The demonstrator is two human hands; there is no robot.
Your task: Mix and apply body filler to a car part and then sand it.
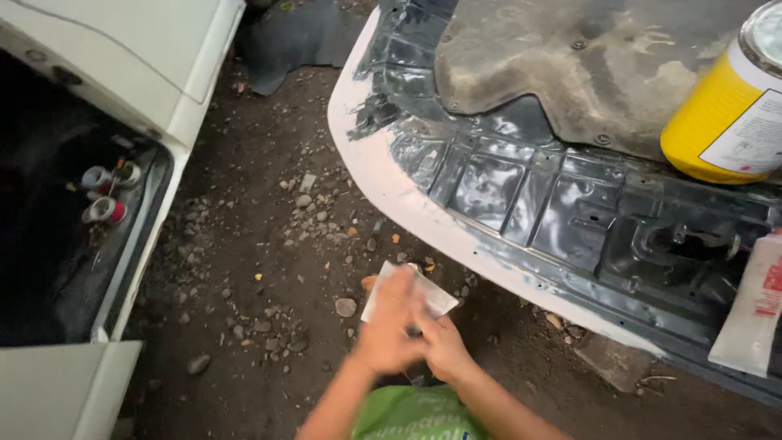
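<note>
Here, both hands, left hand (389, 326) and right hand (444, 346), are pressed together, pinching a white sheet (430, 293); the yellow can (717, 122) stands at two o'clock on the car hood (505, 187).

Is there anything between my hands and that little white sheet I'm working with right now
No. Both hands are already on the white sheet: the left hand lies over it, blurred, and the right hand grips it from below. Nothing visible sits between them, only the gravel ground underneath.

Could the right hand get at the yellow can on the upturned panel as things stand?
Probably, with a stretch: nothing blocks the way from the right hand to the yellow can, but both hands are busy with a white sheet.
</note>
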